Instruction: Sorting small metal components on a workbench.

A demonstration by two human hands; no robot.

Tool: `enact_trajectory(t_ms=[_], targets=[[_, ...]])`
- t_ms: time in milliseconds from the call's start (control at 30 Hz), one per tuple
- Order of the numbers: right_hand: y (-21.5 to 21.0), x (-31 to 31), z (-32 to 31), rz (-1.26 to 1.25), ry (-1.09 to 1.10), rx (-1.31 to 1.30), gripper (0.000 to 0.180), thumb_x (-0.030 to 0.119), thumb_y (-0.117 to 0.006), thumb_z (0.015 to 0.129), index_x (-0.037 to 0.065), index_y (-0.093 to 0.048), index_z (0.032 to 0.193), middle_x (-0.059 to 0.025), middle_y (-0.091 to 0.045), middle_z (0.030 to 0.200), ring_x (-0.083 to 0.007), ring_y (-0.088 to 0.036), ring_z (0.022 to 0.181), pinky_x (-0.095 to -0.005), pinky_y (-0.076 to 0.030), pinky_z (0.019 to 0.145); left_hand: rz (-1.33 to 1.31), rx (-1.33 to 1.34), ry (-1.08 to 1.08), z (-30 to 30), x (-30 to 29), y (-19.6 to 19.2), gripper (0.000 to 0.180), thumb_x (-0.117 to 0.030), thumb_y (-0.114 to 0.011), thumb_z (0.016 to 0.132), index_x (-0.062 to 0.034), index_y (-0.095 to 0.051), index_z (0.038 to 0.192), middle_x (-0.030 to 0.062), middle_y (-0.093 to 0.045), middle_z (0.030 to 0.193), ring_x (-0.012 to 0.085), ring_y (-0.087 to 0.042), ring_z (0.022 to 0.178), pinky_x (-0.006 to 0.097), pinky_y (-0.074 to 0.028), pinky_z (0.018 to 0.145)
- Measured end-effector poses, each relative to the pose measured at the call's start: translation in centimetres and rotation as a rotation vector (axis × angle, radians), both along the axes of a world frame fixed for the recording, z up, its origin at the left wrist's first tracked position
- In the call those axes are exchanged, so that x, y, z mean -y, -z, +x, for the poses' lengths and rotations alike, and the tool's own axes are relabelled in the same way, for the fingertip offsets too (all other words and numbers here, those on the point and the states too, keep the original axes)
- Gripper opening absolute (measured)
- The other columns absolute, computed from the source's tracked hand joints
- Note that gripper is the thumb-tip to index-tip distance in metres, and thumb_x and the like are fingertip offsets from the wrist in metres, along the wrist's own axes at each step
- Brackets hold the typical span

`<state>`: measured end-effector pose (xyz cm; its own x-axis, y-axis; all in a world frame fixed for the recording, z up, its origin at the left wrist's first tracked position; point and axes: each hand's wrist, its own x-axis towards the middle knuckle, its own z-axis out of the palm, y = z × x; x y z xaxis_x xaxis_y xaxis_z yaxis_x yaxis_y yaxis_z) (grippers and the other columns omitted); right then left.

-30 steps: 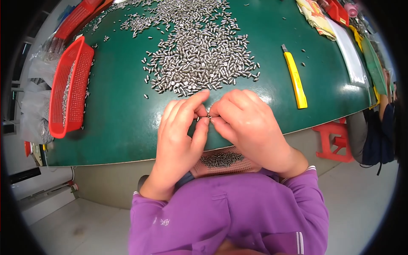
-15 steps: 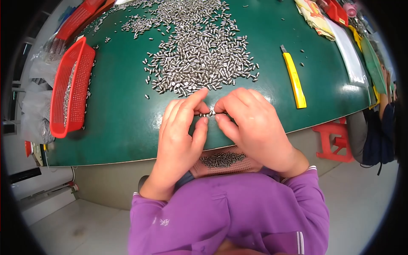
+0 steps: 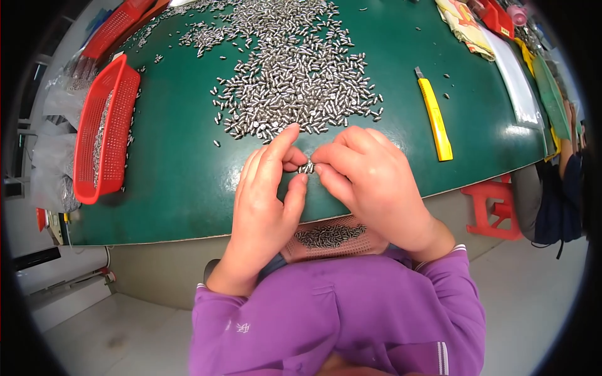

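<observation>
Your left hand [image 3: 266, 200] and right hand [image 3: 370, 182] meet at the near edge of the table [image 3: 182, 182], fingertips pressed together around a small metal pin [image 3: 306, 167]. Both sets of fingers are pinched nearly closed on it, left thumb and forefinger on one end, right thumb and forefinger on the other; the rest of the fingers are curled loosely. The pin sits just above the green surface, right in front of the big pile of pins [image 3: 295, 88].

That pile is short, shiny steel cylinders, scattered flat across the matte green top. Under your wrists, in your lap, there's a pinkish mesh tray [image 3: 338, 241] holding more of the same pins. On the left a red plastic mesh basket [image 3: 103, 128] stands at the table edge, with some pins inside. To the right lies a yellow utility knife [image 3: 434, 114], well apart from your hands. Beyond the table's right edge stands a red plastic stool [image 3: 492, 203] on the floor.
</observation>
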<state>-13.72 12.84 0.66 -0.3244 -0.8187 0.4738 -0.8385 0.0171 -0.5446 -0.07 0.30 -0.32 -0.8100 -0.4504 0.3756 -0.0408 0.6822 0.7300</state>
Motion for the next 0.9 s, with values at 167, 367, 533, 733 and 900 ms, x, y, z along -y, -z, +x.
enact_trajectory(t_ms=[167,367,533,733,900], targets=[[-0.01,-0.09,0.44,-0.005,0.055,-0.027,0.012,0.005,-0.072,0.08,0.007,-0.065,0.089,-0.0091,-0.053,0.084,-0.0283,-0.056,0.079,-0.0391,-0.05,0.069,-0.002,0.002,0.0,0.02,-0.01,-0.1,0.069,0.012,-0.068,0.08,-0.003,-0.051,0.145,0.0095,-0.064,0.099,0.0249,-0.062,0.092,0.038,-0.052,0.086],[-0.23,0.02,0.29,0.002,0.029,-0.023,0.015,0.004,-0.072,0.079,0.007,-0.066,0.092,-0.0083,-0.053,0.085,-0.0278,-0.055,0.079,-0.0381,-0.049,0.069,-0.02,0.002,0.005,0.1,0.0,-0.14,0.072,0.011,-0.069,0.079,-0.003,-0.049,0.147,0.0092,-0.065,0.101,0.024,-0.062,0.093,0.037,-0.052,0.087],[-0.11,-0.32,0.16,0.017,0.009,-0.014,0.016,0.004,-0.072,0.078,0.007,-0.065,0.092,-0.0079,-0.054,0.086,-0.0278,-0.055,0.081,-0.0381,-0.049,0.071,-0.023,-0.003,0.001,0.01,-0.1,-0.06,0.074,0.009,-0.072,0.078,-0.0028,-0.049,0.147,0.0087,-0.065,0.101,0.0236,-0.062,0.092,0.037,-0.051,0.086],[-0.4,-0.64,-0.14,-0.004,-0.037,-0.012,0.018,0.003,-0.072,0.078,0.006,-0.064,0.094,-0.0092,-0.056,0.089,-0.0287,-0.056,0.084,-0.0388,-0.049,0.072,-0.029,0.015,-0.003,-0.11,-0.12,-0.19,0.074,0.007,-0.074,0.077,-0.0035,-0.051,0.146,0.0084,-0.066,0.1,0.0241,-0.062,0.092,0.037,-0.052,0.085],[-0.2,-0.77,-0.16,-0.018,-0.024,0.038,0.015,0.001,-0.071,0.08,0.005,-0.063,0.092,-0.0104,-0.059,0.091,-0.031,-0.058,0.084,-0.0407,-0.049,0.073,0.002,0.021,0.009,-0.25,-0.12,-0.21,0.067,0.008,-0.072,0.077,-0.0055,-0.057,0.141,0.008,-0.067,0.099,0.0245,-0.061,0.092,0.037,-0.052,0.083]])
